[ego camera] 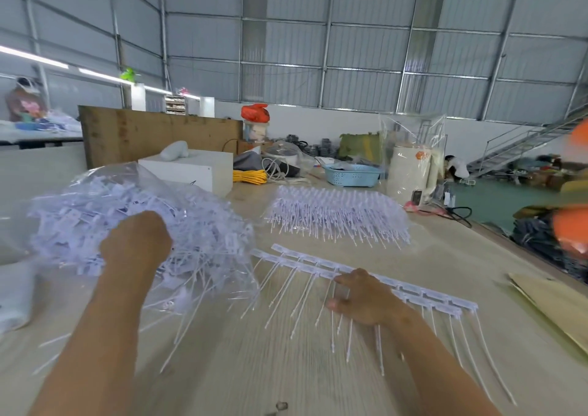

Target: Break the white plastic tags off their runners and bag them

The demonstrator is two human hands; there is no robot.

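Head view: tags half bagged, two runners waiting under the right hand.

The left hand (136, 240) reaches into the clear bag (133, 180) heaped with loose white tags (203, 224); its fingers are hidden, so its grip cannot be told. The right hand (362, 298) lies with spread fingers on two runners (436, 296) flat on the surface (254, 377), holding nothing. These look light and springy: thin tails flex, so taking hold at the stiff label heads seems wisest. More runners (337, 215) are stacked beyond.
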